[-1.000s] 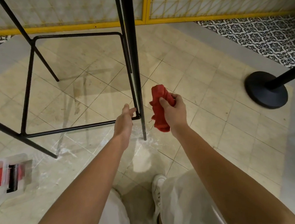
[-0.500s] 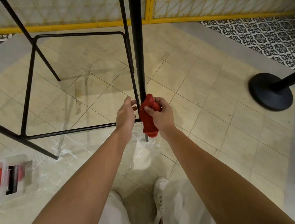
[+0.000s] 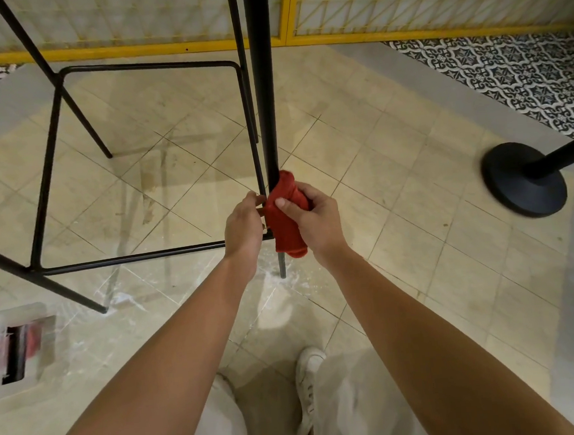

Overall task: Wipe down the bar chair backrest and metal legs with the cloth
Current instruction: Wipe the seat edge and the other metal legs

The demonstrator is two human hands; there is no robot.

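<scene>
— Cloth [image 3: 286, 224]? Looks soft, bunches easily; right hand [image 3: 317, 222] grips it wrapped low round the stiff chair leg [image 3: 264, 99], near the floor [image 3: 416, 214].
— Left hand [image 3: 243, 226]? Just beside it; cannot tell if gripping.

You are gripping the red cloth [image 3: 286, 224] with your right hand [image 3: 317, 222], wrapping it around the black metal leg [image 3: 264, 99] where the footrest bar [image 3: 127, 257] joins; your left hand [image 3: 243, 226] is touching the leg beside it, its fingers hidden.
</scene>
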